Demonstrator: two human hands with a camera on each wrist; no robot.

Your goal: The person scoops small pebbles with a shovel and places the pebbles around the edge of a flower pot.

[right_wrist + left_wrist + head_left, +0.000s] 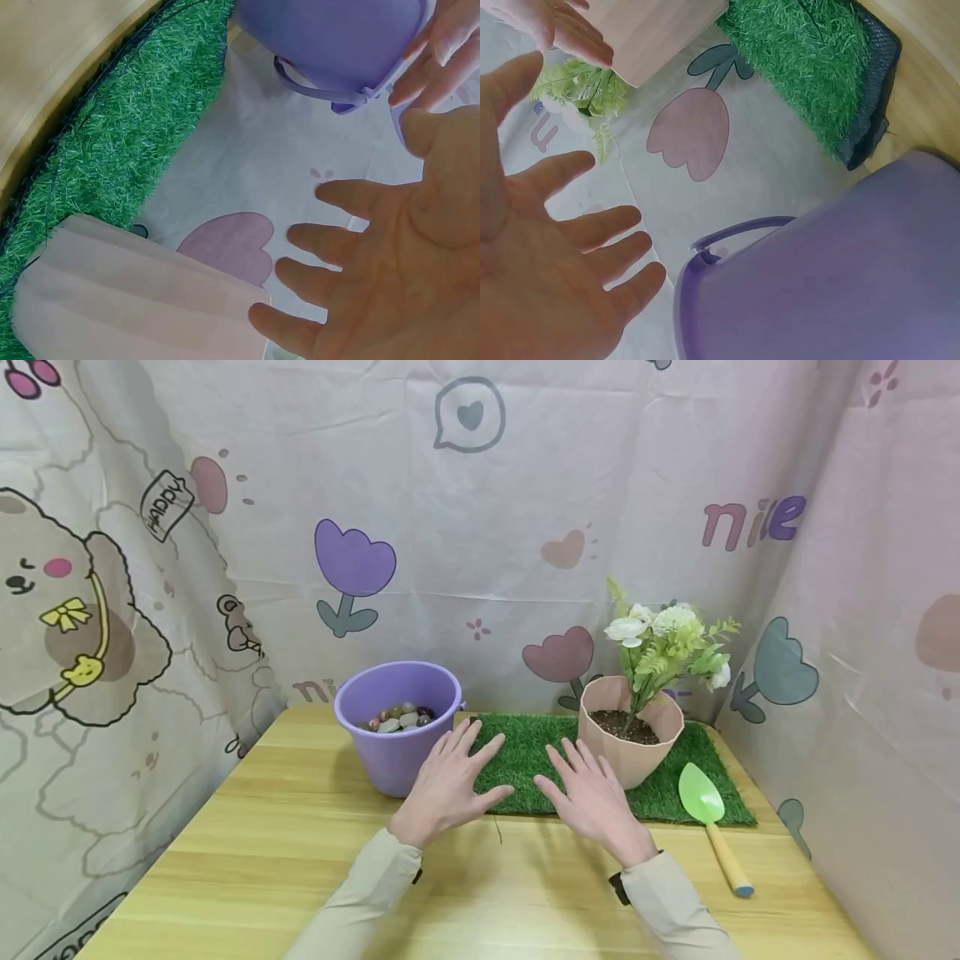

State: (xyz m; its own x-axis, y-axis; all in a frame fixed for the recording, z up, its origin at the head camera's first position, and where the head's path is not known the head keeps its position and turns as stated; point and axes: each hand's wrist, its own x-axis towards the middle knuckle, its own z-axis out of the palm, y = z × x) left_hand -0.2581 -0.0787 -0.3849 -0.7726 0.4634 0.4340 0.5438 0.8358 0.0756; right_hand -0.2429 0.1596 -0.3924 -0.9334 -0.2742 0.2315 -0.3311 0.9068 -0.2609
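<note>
Beige cuffs end at two bare hands, both released, with fingers spread and palms held away from every grip. The left hand (447,783) is over the near left part of the green turf mat (525,752); the right hand (592,797) is over its near edge, right of the middle. Between them runs a strip of turf, giving sideways room over the mat. Wood tabletop (240,835) stretches from the mat's near edge toward the person and also off its left end, while on the right the table's edge runs near the mat's corner.

Just beside the mat's left end stands the purple bucket (382,764), upright, with stones (405,718) inside; its wall limits the left hand outward. On the mat's right half, the pink pot (637,764) with white flowers (678,620) stands upright just ahead of the right hand; whether fingertips touch it, I cannot tell. The trowel (707,810) lies with its green blade on the mat's right end and yellow handle past the near edge. The printed cloth (465,577) hangs close behind the mat's far edge.
</note>
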